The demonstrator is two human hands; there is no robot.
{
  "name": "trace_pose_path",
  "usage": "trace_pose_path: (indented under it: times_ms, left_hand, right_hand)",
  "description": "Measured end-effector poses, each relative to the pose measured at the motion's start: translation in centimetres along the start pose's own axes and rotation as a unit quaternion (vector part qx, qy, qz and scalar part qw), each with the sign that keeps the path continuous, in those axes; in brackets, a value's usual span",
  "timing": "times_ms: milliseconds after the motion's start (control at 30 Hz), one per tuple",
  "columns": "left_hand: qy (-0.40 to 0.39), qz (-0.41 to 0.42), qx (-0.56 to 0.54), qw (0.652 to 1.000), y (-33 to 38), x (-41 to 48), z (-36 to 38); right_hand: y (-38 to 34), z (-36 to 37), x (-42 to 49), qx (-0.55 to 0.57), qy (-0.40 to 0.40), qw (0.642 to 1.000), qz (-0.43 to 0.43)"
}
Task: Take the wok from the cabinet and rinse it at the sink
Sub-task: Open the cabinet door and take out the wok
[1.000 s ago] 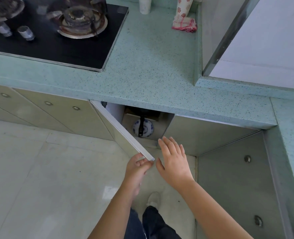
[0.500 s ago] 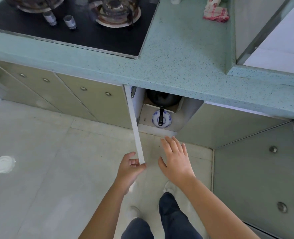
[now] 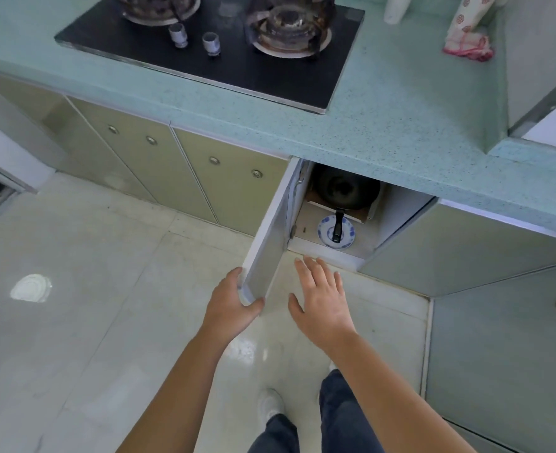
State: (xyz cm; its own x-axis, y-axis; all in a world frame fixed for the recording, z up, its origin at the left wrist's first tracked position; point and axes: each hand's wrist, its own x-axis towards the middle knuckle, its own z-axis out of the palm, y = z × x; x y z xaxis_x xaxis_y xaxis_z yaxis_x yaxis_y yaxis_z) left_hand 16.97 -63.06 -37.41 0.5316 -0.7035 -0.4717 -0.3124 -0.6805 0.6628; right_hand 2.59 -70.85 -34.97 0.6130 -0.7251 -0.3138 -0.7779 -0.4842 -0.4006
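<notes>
- Black wok [image 3: 345, 188]: far in cabinet, handle [image 3: 338, 225] nearest, over a blue-patterned plate [image 3: 336, 231].
- Left hand [image 3: 229, 304]: grips cabinet door [image 3: 268, 240] edge; hold it wide.
- Right hand [image 3: 322, 300]: spread, empty; best reaches for the handle.

The countertop [image 3: 400, 125] is pale turquoise flecked with dark specks. The hob [image 3: 237, 70] is glossy black, with 2 silver knobs [image 3: 195, 42]. Cabinet fronts [image 3: 230, 181] are muted olive-beige; the open door [image 3: 266, 243] shows a white inner face. The wok [image 3: 345, 188] looks black, perhaps dark grey in shadow. The plate [image 3: 325, 232] is white with blue patterning. The cloth [image 3: 467, 49] is pink and white.
</notes>
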Motion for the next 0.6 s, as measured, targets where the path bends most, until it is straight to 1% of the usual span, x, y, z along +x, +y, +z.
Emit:
trace_pose_path:
  times_ms: [167, 400, 500, 533, 600]
  left_hand:
    - [0.020, 0.010, 0.033, 0.999, -0.8, -0.3, -0.3]
    - [0.052, -0.030, 0.063, 0.996, -0.3, 0.6, -0.2]
    - [0.078, -0.043, 0.140, 0.986, 0.7, 0.8, 0.6]
    - [0.089, -0.035, 0.164, 0.982, 1.2, 0.7, 1.1]
    - [0.104, 0.006, 0.191, 0.976, 2.7, 0.7, 2.3]
  right_hand:
    - [-0.4, 0.5, 0.3, 0.004, -0.005, 1.000, 0.008]
    - [1.2, -0.2, 0.9, 0.014, -0.005, 1.000, 0.027]
    - [2.5, -0.9, 1.4, 0.019, -0.007, 0.999, 0.037]
    - [3.1, -1.2, 1.6, 0.018, -0.007, 0.999, 0.039]
    - [4.3, -1.8, 2.1, 0.016, -0.007, 0.999, 0.043]
